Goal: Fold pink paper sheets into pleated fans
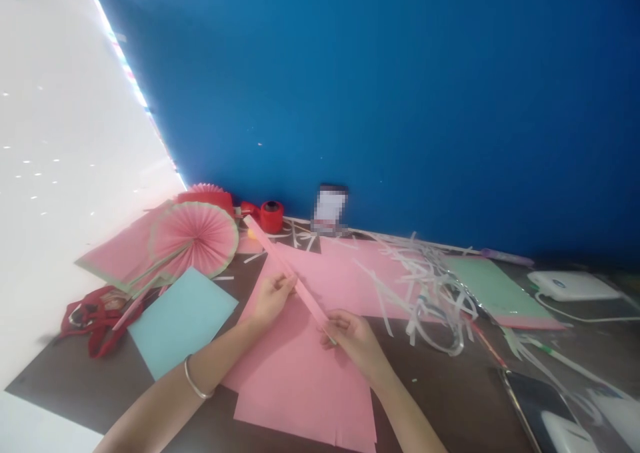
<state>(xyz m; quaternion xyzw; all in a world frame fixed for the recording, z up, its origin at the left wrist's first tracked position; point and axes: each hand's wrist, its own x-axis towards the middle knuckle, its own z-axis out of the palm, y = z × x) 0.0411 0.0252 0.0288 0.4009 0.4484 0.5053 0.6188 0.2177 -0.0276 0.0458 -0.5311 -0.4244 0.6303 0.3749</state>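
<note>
Head view: your left hand [273, 297] and right hand [350, 339] both pinch the pink strip [307, 298], which slants over the pink sheets [300, 386]. You seem to be folding it; the next press calls for neat edges and a firm pinch.

A narrow, straight pink paper strip [307, 298] is held diagonally, its far end to the left and its near end to the right; its layering is too small to tell. Beneath it, pink paper sheets [300, 386] lie flat and overlapping, edges unaligned.
</note>
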